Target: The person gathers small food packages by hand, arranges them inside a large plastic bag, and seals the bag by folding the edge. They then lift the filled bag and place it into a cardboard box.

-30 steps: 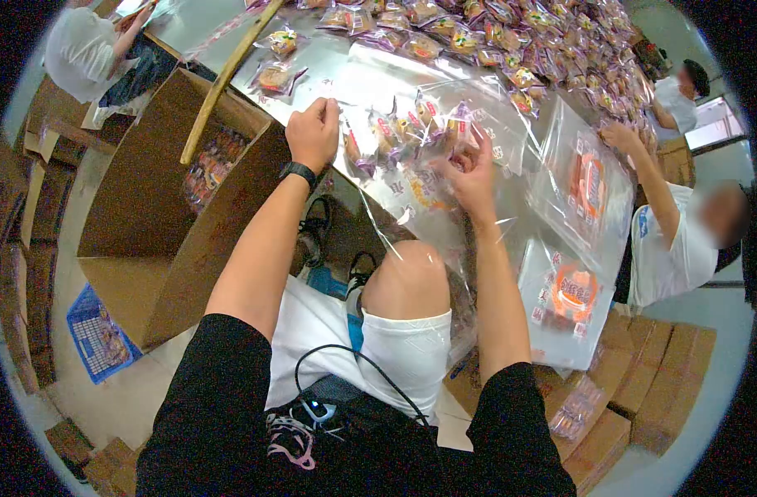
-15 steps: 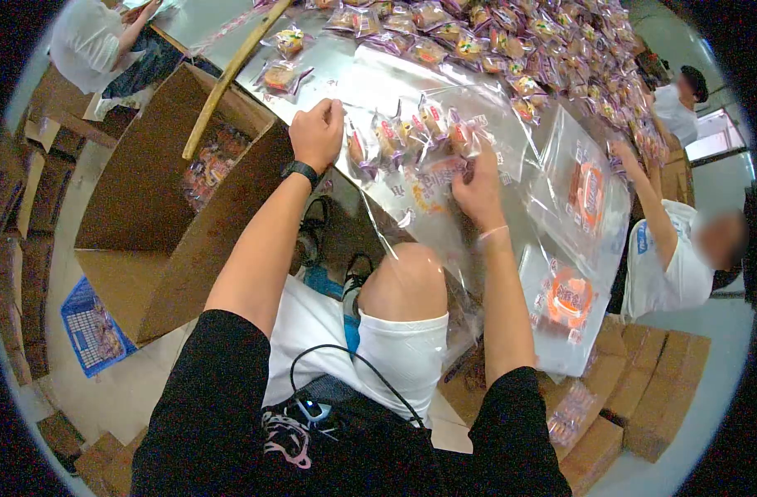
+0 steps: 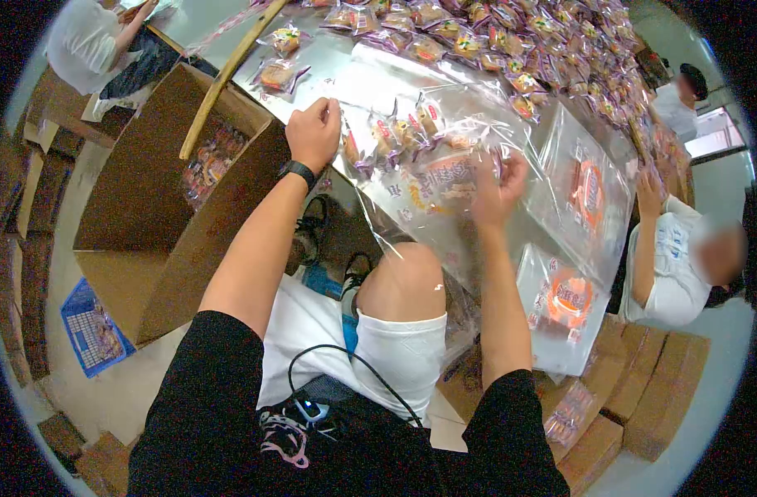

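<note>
A clear printed plastic bag (image 3: 451, 178) lies over the table's near edge, with a row of several individually wrapped pastries (image 3: 386, 139) inside its far end. My left hand (image 3: 314, 134) is closed at the bag's left corner, thumb pressed to the fingers on the film. At the bag's right side, my right hand (image 3: 500, 189) has curled fingers, slightly blurred, with shiny film around them. Loose film hangs below the table edge over my knee. Two more wrapped pastries (image 3: 279, 76) lie beyond my left hand.
A large pile of wrapped pastries (image 3: 494, 41) covers the far table. Flat printed bags (image 3: 565, 298) are stacked at right. An open cardboard box (image 3: 138, 199) stands at left, a wooden stick (image 3: 229, 74) across its corner. A blue basket (image 3: 88, 331) is on the floor. Co-workers sit around.
My right hand has moved right and down, away from the pastries in the bag. My left hand has barely shifted. The co-worker at right has lowered an arm.
</note>
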Demonstrator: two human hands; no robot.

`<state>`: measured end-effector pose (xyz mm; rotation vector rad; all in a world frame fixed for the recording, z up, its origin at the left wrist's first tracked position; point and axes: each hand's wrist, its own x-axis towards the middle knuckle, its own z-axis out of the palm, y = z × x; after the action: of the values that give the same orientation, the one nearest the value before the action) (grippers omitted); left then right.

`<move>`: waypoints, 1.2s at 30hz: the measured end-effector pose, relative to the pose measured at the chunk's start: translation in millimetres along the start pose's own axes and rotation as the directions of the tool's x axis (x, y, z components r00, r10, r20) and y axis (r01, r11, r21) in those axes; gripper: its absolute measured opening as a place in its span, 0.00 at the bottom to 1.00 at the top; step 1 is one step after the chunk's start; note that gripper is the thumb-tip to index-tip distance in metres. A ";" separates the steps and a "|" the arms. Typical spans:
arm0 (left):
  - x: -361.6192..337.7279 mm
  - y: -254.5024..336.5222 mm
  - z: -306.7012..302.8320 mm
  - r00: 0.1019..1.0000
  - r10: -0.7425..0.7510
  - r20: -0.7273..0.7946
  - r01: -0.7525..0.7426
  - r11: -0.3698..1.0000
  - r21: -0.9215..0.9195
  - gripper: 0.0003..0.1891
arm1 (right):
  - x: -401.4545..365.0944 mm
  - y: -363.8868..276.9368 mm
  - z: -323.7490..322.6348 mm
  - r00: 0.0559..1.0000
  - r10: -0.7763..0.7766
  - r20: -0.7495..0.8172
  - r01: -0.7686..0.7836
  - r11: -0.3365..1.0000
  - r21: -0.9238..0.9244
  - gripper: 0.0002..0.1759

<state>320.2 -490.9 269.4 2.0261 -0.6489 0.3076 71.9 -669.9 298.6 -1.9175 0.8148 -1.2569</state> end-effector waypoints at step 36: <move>-2.4 3.8 -3.1 1.000 -0.022 -0.011 0.021 0.995 -0.098 0.21 | 9.2 3.4 34.7 0.966 0.110 0.236 -0.100 0.993 -0.055 0.30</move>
<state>316.3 -489.0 272.6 1.9351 -0.6229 0.2698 107.0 -671.9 290.3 -1.9856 0.8108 -0.9305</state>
